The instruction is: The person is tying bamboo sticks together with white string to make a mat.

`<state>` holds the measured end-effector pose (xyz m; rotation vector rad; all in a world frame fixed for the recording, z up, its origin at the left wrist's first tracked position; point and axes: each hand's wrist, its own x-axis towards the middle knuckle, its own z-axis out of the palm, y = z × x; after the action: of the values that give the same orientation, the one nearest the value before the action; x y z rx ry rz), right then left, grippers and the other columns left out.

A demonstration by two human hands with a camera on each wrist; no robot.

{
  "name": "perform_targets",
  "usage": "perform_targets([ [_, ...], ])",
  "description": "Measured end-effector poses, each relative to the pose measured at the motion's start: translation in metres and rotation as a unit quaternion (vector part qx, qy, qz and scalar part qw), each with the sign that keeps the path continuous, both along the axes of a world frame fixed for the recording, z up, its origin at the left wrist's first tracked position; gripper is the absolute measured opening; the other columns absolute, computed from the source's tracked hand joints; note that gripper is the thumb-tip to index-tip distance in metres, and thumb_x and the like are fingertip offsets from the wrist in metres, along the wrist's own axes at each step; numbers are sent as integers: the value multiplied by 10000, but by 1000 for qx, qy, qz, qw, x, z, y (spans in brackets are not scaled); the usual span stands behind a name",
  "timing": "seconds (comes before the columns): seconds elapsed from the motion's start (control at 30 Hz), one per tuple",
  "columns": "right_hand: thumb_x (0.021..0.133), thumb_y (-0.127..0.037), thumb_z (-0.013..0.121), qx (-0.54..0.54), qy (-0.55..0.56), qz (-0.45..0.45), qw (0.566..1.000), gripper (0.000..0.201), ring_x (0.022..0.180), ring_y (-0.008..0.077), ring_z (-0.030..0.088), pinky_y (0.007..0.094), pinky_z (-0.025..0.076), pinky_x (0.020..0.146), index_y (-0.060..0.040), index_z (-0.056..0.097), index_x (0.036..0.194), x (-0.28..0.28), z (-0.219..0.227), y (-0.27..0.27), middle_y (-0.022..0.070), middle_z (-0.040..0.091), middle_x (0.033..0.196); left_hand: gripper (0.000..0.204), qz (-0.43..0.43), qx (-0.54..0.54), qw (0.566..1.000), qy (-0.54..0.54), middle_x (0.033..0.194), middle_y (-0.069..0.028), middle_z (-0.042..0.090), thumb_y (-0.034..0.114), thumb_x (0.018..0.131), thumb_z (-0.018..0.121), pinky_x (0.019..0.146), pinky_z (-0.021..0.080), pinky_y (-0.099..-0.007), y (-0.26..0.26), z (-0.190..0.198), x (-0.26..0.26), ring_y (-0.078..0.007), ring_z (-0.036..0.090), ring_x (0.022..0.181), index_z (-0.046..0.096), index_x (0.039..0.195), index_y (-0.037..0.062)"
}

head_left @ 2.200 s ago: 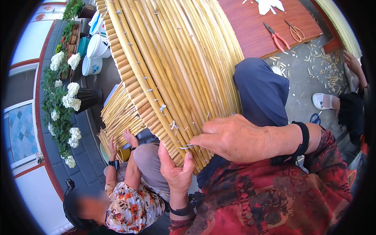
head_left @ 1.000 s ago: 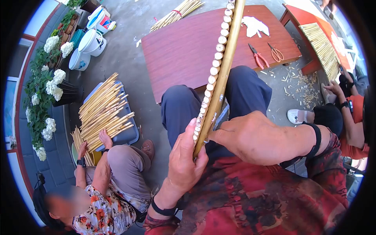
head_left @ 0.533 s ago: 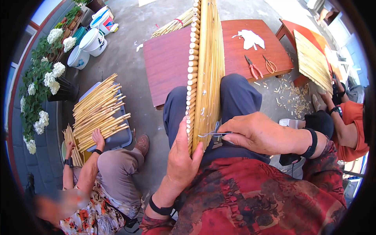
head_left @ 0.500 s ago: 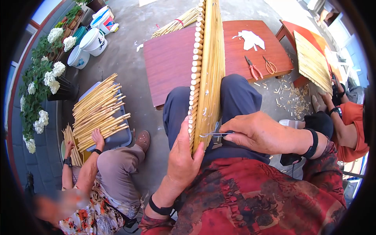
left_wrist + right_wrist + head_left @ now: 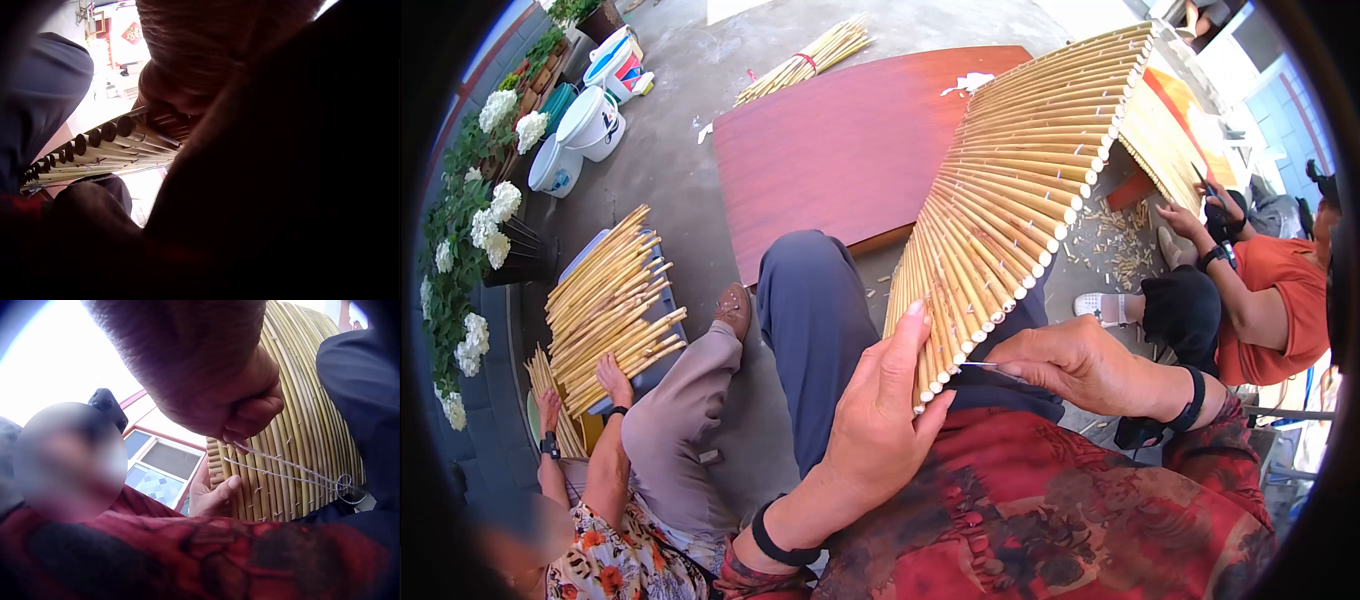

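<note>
A mat of yellow reed stalks [image 5: 1040, 170], stitched with rows of white thread, slants up and right from my lap in the head view. My left hand [image 5: 870, 430] grips its near end, thumb on one side and fingers on the other. My right hand [image 5: 1085, 365] pinches a thin needle [image 5: 982, 365] beside the round cut ends, its tip right at the mat's edge. In the right wrist view, doubled white thread [image 5: 287, 467] runs from the right fingers across the mat to a loop. The left wrist view is mostly dark, with stalk ends [image 5: 80, 144] showing.
A low red-brown table [image 5: 830, 150] stands ahead of my knees, partly behind the mat. At left, a person's hands rest by loose reeds [image 5: 605, 310] on a blue tray. Another person in orange [image 5: 1270, 310] sits at right near reed offcuts [image 5: 1115, 245]. White buckets [image 5: 590, 125] stand back left.
The mat has swung from nearly upright and edge-on to leaning right, its other face now showing. It covers the pliers and scissors seen before. My right hand keeps the needle near the mat's edge.
</note>
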<state>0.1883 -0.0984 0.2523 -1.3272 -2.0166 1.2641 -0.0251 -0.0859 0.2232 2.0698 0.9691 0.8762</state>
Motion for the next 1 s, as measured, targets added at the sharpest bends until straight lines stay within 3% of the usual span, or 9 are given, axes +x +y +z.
perform_targets([
  [0.03, 813, -82, 524, -6, -7, 2, 1000, 154, 781, 282, 592, 313, 474, 651, -18, 566, 946, 1, 1, -3, 124, 599, 859, 677, -5, -61, 998, -10, 1124, -181, 491, -27, 661, 622, 870, 384, -340, -2, 1, -1, -309, 494, 1016, 286, 1249, -21],
  [0.1, 814, -69, 524, -62, -21, -21, 998, 156, 781, 267, 601, 301, 476, 655, -14, 566, 953, 0, 3, -10, 123, 604, 864, 674, -12, -75, 997, -9, 1133, -171, 489, -28, 654, 620, 885, 372, -341, -7, -5, -2, -304, 482, 1035, 296, 1245, -18],
  [0.27, 795, -39, 542, -50, -24, -25, 998, 174, 723, 275, 603, 307, 484, 611, -15, 566, 966, 7, -9, -24, 141, 602, 832, 648, -30, -96, 995, -6, 1154, -161, 478, -43, 638, 605, 903, 366, -338, -10, -11, 0, -305, 470, 1054, 336, 1227, -13],
  [0.53, 751, -7, 580, 103, -40, 7, 994, 251, 609, 263, 586, 318, 464, 517, -31, 547, 999, 6, -28, -27, 123, 571, 693, 718, -42, -70, 997, -15, 1154, -208, 457, -72, 542, 629, 906, 362, -379, -9, -11, -2, -329, 439, 1096, 348, 1202, -41],
  [1.0, 708, 44, 592, 178, -26, -3, 984, 300, 558, 222, 572, 287, 452, 485, -22, 563, 999, 4, -27, -20, 105, 555, 642, 700, -66, -6, 998, 7, 1137, -227, 456, -71, 558, 582, 898, 361, -401, -2, -6, 0, -335, 462, 1057, 321, 1207, -82],
])
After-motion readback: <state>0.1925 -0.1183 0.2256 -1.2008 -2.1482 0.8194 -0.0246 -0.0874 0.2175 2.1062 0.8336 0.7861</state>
